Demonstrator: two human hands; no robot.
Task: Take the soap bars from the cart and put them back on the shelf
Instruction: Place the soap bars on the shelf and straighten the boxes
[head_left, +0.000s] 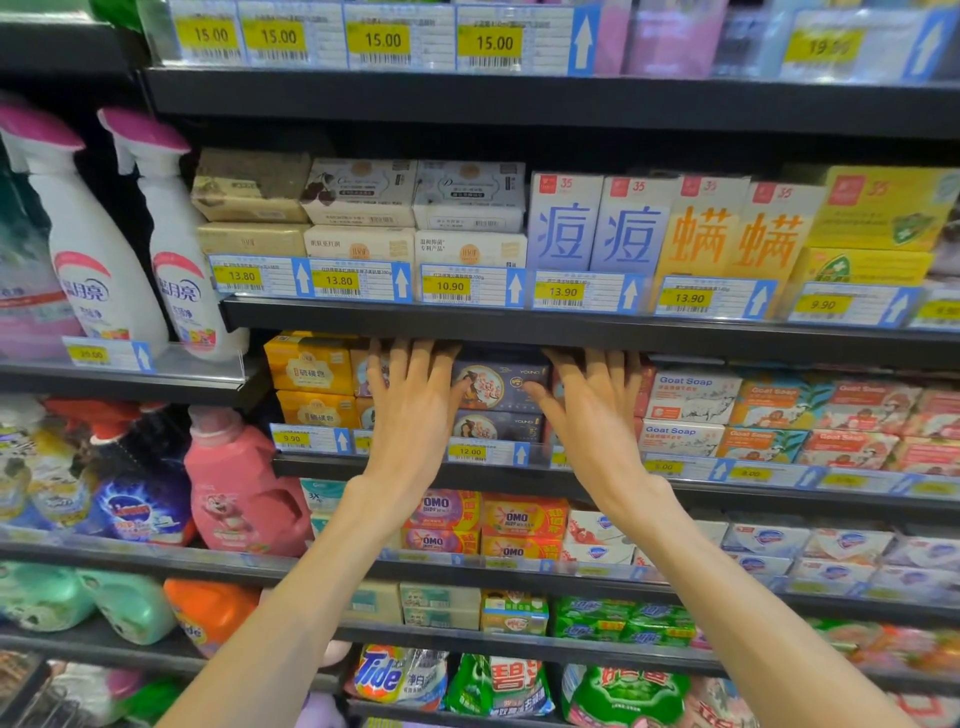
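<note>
Both hands are raised to one shelf (519, 470) of a shop rack, about mid-height in the view. The left hand (413, 400) is laid flat, its fingers straight and spread wide, against the boxes just left of a stack of dark purple soap bars (501, 387). The right hand (592, 410) is likewise held flat with the fingers straight and slightly fanned, placed against the right side of the same stack, its thumb resting across the front of the upper box. Nothing is gripped by either hand; the stack is bracketed between the two palms.

The dark purple soap bars are seen in two layers, one box on another, standing on the shelf behind a yellow price tag marked 12.00 (470, 452). To the left of them, yellow soap boxes (309, 371) are stacked two high. To the right, white Goat Soap boxes (693, 397) are stacked, followed by orange and red ones further along.

On the shelf above, blue and orange upright cartons (670, 231) are lined up beside cream-coloured wrapped bars. Two white spray bottles (171, 244) with pink caps are set at the far left, and a pink detergent jug (239, 488) is stood below them. The cart is not seen in this view.
</note>
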